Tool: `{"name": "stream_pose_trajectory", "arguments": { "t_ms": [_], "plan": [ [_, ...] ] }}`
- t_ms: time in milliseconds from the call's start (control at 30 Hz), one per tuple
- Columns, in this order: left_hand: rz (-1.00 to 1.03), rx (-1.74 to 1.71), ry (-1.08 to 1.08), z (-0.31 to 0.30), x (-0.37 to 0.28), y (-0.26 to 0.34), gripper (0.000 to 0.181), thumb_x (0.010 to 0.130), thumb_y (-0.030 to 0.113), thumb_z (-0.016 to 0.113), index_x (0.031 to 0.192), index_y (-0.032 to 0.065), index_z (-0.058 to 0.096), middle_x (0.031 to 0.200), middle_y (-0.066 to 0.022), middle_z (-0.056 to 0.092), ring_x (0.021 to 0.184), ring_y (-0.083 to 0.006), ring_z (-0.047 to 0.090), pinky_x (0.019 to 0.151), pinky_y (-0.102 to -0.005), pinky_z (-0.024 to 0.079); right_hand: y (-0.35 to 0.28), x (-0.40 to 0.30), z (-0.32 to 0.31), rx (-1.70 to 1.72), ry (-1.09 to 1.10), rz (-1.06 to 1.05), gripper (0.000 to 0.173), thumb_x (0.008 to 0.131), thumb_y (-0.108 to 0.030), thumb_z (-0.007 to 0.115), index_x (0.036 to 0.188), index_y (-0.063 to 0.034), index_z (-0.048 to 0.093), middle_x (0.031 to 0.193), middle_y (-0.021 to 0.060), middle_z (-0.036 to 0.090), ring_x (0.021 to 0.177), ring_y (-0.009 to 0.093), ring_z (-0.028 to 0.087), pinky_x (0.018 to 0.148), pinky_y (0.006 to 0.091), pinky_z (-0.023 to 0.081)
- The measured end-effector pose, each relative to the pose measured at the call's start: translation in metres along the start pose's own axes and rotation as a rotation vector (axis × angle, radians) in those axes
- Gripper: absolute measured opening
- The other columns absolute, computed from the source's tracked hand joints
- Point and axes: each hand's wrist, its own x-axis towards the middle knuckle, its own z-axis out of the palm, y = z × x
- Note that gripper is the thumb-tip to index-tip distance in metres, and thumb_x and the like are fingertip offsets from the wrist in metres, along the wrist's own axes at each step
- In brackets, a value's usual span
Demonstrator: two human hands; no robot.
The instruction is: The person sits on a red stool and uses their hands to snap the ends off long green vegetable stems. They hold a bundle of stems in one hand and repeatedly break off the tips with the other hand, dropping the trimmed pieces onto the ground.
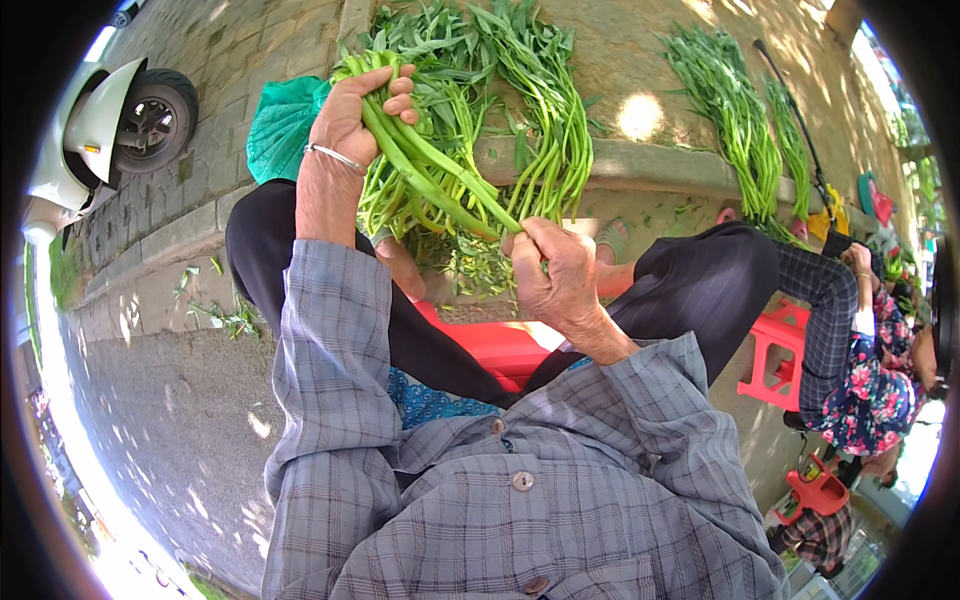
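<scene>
A bunch of thick green water spinach stems (420, 154) runs slantwise between my hands. My left hand (360, 112), with a silver bangle at the wrist, is wrapped round its upper part. The fingers of my right hand (551, 270) are closed on the lower stem ends, near my knee. Just beyond lies a pile of leafy water spinach (551, 112), its leaves on the bare ground and its stems hanging over the kerb (637, 161). Loose leaves and cut bits (476, 262) litter the ground below my hands.
A green woven sack (281, 127) stands by my left knee. Under me is a red plastic stool (487, 345). More water spinach (731, 127) lies to the right, beside a black stick (799, 112) and a seated person (855, 375). A white scooter (82, 142) stands at far left.
</scene>
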Motion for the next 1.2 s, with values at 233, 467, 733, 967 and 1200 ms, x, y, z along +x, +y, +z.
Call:
{"name": "stream_pose_trajectory", "arguments": {
  "t_ms": [233,467,733,967,1200],
  "plan": [
    [-0.019,-0.033,-0.020,0.000,0.003,-0.001,0.027,0.094,0.011,0.038,0.115,-0.0060,0.038,0.073,-0.0015,0.041,0.053,-0.0104,0.037,0.055,-0.0273,0.038,-0.016,0.007,-0.006,-0.126,0.060,-0.234,0.012,0.076,-0.003,0.048,0.071,0.0022,0.056,0.062,0.0130,0.057,0.052,0.023,0.057,0.050,0.0306,0.045],
    [-0.012,-0.101,-0.030,-0.001,0.004,-0.003,0.027,0.094,0.010,0.037,0.116,-0.0069,0.037,0.074,-0.0022,0.042,0.053,-0.0104,0.036,0.056,-0.0271,0.037,-0.005,0.011,-0.007,-0.197,0.154,-0.291,0.011,0.076,-0.002,0.048,0.069,0.0011,0.055,0.060,0.0113,0.056,0.050,0.021,0.055,0.048,0.0302,0.043],
    [0.052,-0.218,-0.096,-0.027,0.009,0.010,0.021,0.092,0.009,0.039,0.106,-0.0063,0.042,0.075,-0.0066,0.046,0.058,-0.0146,0.042,0.060,-0.0322,0.040,0.020,0.017,-0.035,-0.192,0.052,0.019,0.017,0.083,-0.010,0.050,0.084,0.0023,0.061,0.056,0.0056,0.048,0.049,0.009,0.043,0.048,0.0251,0.038],
    [0.083,-0.076,-0.061,-0.018,0.009,0.003,0.027,0.092,0.010,0.043,0.114,-0.0046,0.040,0.084,-0.0072,0.049,0.064,-0.0154,0.046,0.067,-0.0328,0.044,0.036,0.013,-0.038,-0.230,-0.307,0.022,0.032,0.082,-0.010,0.054,0.111,0.0028,0.054,0.055,0.0029,0.046,0.048,0.006,0.041,0.046,0.0242,0.036],
    [0.064,0.003,0.016,-0.011,0.019,-0.028,0.026,0.089,0.013,0.051,0.108,-0.0044,0.047,0.085,-0.0108,0.057,0.073,-0.0223,0.058,0.069,-0.0353,0.052,0.033,0.021,-0.029,-0.032,-0.104,0.051,0.024,0.087,-0.012,0.054,0.103,0.0045,0.058,0.072,0.0066,0.057,0.062,0.010,0.052,0.059,0.0236,0.044]
  ]
}}
